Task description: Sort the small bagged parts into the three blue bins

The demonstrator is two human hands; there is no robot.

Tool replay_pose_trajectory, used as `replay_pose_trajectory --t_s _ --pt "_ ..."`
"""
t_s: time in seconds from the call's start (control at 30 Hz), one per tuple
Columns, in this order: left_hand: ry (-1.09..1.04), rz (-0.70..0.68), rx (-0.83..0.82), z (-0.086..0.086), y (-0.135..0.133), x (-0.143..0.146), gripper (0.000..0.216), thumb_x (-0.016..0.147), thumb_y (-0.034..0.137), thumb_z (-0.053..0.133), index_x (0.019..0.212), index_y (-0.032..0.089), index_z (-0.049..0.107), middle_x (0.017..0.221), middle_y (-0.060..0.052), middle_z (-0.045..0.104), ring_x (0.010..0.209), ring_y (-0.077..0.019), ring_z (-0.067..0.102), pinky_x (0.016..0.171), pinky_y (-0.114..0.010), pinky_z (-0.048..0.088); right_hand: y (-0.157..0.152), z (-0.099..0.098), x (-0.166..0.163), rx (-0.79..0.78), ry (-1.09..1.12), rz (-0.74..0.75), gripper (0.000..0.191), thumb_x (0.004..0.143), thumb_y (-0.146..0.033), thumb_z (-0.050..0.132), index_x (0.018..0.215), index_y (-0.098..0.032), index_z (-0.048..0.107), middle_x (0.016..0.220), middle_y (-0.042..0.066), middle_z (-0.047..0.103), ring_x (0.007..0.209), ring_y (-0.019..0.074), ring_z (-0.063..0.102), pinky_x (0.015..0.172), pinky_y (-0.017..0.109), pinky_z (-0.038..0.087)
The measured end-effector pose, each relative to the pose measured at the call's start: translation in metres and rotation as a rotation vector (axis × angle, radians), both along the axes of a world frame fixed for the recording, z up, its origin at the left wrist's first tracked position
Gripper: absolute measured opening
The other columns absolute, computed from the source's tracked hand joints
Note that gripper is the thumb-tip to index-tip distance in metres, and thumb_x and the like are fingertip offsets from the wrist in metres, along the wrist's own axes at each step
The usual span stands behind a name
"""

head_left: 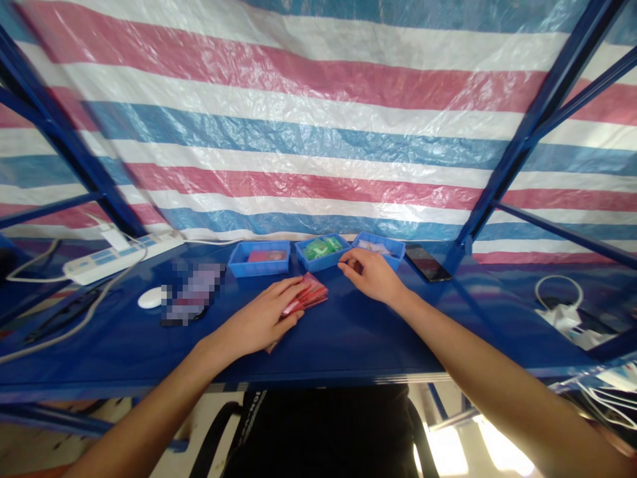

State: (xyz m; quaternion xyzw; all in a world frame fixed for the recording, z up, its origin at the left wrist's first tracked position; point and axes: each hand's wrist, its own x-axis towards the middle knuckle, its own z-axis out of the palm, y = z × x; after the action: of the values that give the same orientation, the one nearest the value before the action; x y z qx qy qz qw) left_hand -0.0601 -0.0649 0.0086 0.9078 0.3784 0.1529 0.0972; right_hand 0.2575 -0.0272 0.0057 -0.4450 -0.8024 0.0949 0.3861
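Note:
My left hand point(269, 313) lies over a fanned stack of thin red sheets point(313, 293) on the blue table, thumb along its near side and fingers on top. Much of the stack is hidden under the palm. My right hand point(371, 272) hovers at the front of the middle and right trays, its fingers curled and closed; what they hold, if anything, does not show. Green shiny pieces point(321, 247) fill the middle blue tray point(311, 265). In the right blue tray point(398, 254) are pale, purplish pieces point(374, 246). A flat red-pink piece point(266, 256) lies in the left blue tray point(259, 269).
A dark phone point(428, 263) lies right of the trays. To the left are a white oval object point(152, 297), a blurred-out item point(194, 295) and a power strip point(124, 260) with cables. Blue metal posts point(520, 143) and a striped sheet point(308, 133) stand behind.

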Motion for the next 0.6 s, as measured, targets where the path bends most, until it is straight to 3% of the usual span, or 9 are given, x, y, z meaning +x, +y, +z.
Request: replay_pose_trajectory --t_s 0.1,0.2,0.37,0.53,0.6 --pt "-0.008 -0.074 -0.044 0.005 -0.006 0.001 0.061 0.107 0.041 0.055 0.166 0.036 0.042 0.173 -0.005 0.04 0.157 -0.0291 0.044 0.132 -0.045 0.037 0.003 0.003 0.007 0.177 -0.133 -0.119 0.026 0.107 -0.036 0.055 0.117 -0.019 0.072 0.106 0.013 0.07 0.104 0.0297 0.064 0.098 0.043 0.05" --pt "-0.014 -0.15 -0.077 0.01 -0.009 0.01 0.06 0.107 0.039 0.055 0.166 0.038 0.042 0.174 -0.004 0.039 0.157 -0.0273 0.044 0.131 -0.043 0.039 0.013 -0.001 0.016 0.244 -0.238 -0.261 0.031 0.106 -0.033 0.055 0.129 -0.018 0.07 0.125 0.018 0.066 0.12 0.0365 0.056 0.107 0.05 0.046" --pt "0.02 -0.27 -0.06 0.01 0.005 0.043 0.057 0.109 0.04 0.054 0.165 0.036 0.045 0.174 -0.004 0.039 0.161 -0.0279 0.038 0.133 -0.049 0.034 0.031 -0.012 0.032 0.18 -0.337 -0.351 0.041 0.103 -0.027 0.057 0.142 -0.017 0.065 0.131 0.02 0.065 0.118 0.0382 0.056 0.105 0.053 0.047" --pt "-0.043 -0.353 0.008 0.017 0.027 0.072 0.056 0.101 0.052 0.067 0.154 0.033 0.061 0.17 -0.007 0.046 0.159 -0.032 0.04 0.132 -0.051 0.035 0.044 -0.016 0.045 0.135 -0.355 -0.298 0.041 0.101 -0.012 0.051 0.138 -0.015 0.067 0.124 0.018 0.072 0.113 0.0334 0.062 0.106 0.048 0.047" --pt "-0.104 -0.326 0.066 0.022 0.039 0.076 0.043 0.107 0.049 0.057 0.145 0.031 0.068 0.167 -0.007 0.05 0.156 -0.0295 0.045 0.131 -0.049 0.036 0.046 -0.017 0.048 0.131 -0.339 -0.274 0.041 0.098 -0.008 0.05 0.135 -0.015 0.068 0.123 0.017 0.074 0.112 0.0318 0.064 0.107 0.046 0.047"
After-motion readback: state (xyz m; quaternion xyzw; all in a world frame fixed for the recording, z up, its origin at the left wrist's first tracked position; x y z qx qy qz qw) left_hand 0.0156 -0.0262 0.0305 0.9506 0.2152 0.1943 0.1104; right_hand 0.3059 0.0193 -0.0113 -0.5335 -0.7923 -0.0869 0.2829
